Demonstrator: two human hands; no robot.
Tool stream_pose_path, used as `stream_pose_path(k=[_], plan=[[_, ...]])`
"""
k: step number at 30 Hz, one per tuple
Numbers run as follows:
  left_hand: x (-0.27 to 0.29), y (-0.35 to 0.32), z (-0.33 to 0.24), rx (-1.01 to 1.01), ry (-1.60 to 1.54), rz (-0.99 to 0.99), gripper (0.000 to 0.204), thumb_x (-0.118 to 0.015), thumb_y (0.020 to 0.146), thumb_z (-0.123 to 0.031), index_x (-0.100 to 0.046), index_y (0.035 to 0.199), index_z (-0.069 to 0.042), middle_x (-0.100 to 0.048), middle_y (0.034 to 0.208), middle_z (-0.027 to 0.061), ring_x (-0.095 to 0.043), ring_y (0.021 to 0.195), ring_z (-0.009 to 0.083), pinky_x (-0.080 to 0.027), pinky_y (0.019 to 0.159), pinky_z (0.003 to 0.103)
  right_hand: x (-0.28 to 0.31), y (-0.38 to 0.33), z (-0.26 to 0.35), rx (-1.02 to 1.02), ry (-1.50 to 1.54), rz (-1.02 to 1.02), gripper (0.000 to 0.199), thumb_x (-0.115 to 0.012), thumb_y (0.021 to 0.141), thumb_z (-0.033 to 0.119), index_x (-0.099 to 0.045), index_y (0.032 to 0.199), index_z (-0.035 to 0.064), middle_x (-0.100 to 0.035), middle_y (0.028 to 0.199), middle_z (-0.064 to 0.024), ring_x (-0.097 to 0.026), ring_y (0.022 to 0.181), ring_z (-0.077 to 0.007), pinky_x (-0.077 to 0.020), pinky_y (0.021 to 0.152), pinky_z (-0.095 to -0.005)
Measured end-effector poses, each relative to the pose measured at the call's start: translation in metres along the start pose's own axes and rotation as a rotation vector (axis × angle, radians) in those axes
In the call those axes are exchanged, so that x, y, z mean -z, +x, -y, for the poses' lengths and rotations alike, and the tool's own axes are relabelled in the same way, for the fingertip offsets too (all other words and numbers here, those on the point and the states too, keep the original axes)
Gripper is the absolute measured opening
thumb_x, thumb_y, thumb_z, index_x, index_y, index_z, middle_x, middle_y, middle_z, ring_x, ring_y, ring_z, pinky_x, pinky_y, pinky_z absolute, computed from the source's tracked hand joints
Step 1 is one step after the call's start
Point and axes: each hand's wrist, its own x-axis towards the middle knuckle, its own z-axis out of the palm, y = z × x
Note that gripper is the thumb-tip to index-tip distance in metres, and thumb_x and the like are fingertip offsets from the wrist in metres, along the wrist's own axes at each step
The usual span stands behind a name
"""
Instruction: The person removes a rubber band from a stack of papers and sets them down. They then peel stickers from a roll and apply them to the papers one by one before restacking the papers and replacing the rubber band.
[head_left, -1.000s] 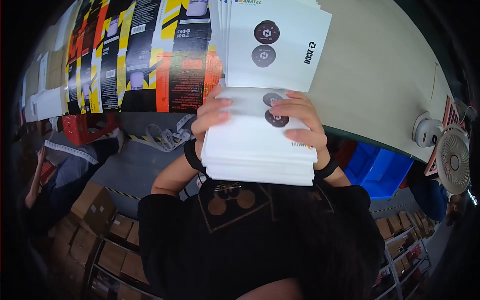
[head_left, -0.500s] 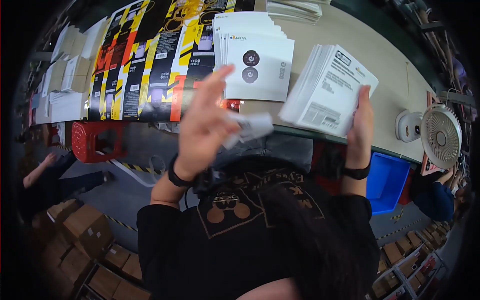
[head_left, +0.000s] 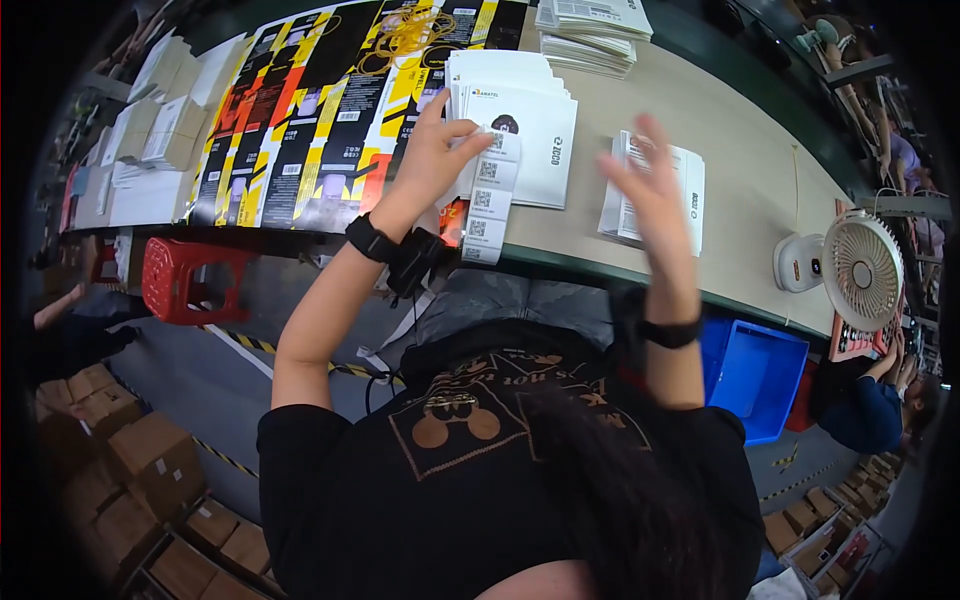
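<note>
Between thumb and forefinger of my left hand [head_left: 432,168] is the top end of a strip of white stickers [head_left: 487,205] printed with square codes. The strip hangs past the table's near edge, in front of a fanned stack of white booklets [head_left: 545,160]. Blurred by motion, my right hand [head_left: 660,205] has its thumb and fingers apart and holds nothing. It is above a second pile of white booklets [head_left: 622,222], partly covering it.
Printed black-and-yellow sheets [head_left: 315,150] spread over the left side, with yellow rubber bands [head_left: 412,38] on them. More booklets [head_left: 590,50] are piled at the back. A white fan [head_left: 862,270] stands right; below are a blue bin [head_left: 757,375] and red stool [head_left: 195,280].
My right hand has let go of the booklet pile, which now lies on the table. My left hand has brought the sticker strip up to the fanned booklets, where it hangs straight.
</note>
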Motion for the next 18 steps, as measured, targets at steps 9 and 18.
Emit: stream_pose_path(k=[9, 18], plan=[[0.004, 0.009, 0.004, 0.425, -0.764, 0.034, 0.024, -0.064, 0.078, -0.019, -0.064, 0.087, 0.003, -0.045, 0.121, 0.0162, -0.045, 0.109, 0.0216, -0.036, 0.088, 0.028, -0.071, 0.063, -0.038, -0.302, 0.254, -0.026, 0.062, -0.066, 0.074, 0.013, -0.035, 0.124, -0.0081, -0.048, 0.117, -0.0223, -0.052, 0.105, -0.0275, -0.0426, 0.086, -0.0305], [0.013, 0.007, 0.019, 0.496, -1.038, -0.013, 0.023, -0.064, 0.077, -0.016, -0.064, 0.087, 0.004, -0.050, 0.112, 0.0139, -0.044, 0.111, 0.0210, -0.036, 0.088, 0.027, -0.070, 0.084, -0.028, -0.364, 0.290, 0.311, 0.042, -0.068, 0.073, 0.009, -0.051, 0.108, -0.0064, -0.061, 0.097, -0.0146, -0.059, 0.087, -0.0197, -0.0465, 0.076, -0.0276]])
